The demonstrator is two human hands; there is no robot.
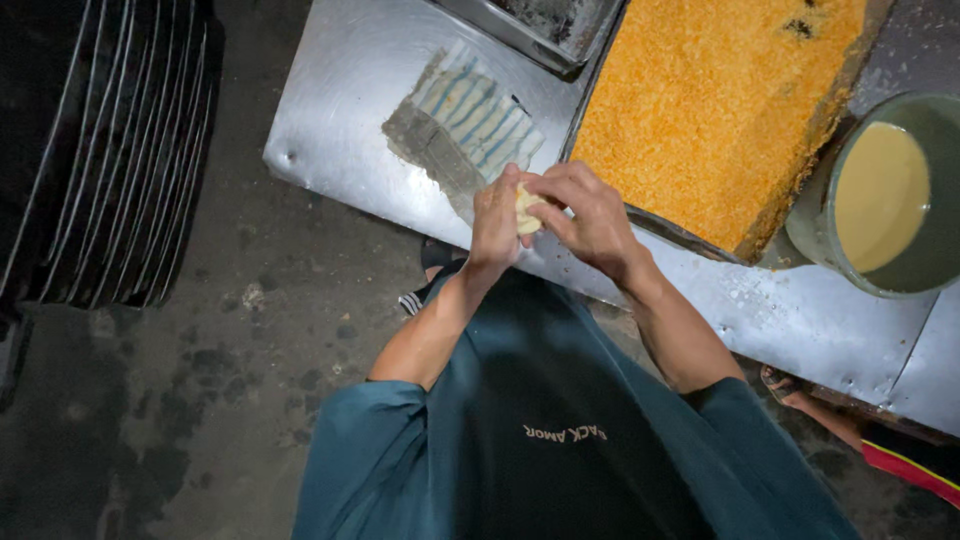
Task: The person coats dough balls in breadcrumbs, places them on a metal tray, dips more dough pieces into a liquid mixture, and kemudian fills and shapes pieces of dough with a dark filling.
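My left hand [496, 218] and my right hand [587, 212] are pressed together over the near edge of a metal table [340, 90]. Between their fingers sits a small pale yellow lump of dough [526, 209], mostly hidden by the fingers. Both hands close around it. A striped, stained cloth [470, 125] lies on the table just beyond my hands. A large tray of orange breadcrumbs [715, 110] stands to the right of them.
A round grey bowl of pale yellow batter [885, 195] stands at the far right. A metal tray [545, 28] sits at the table's back. A dark wire rack [110, 150] is at the left over a dark floor. Another person's sandalled foot [785, 385] shows under the table at right.
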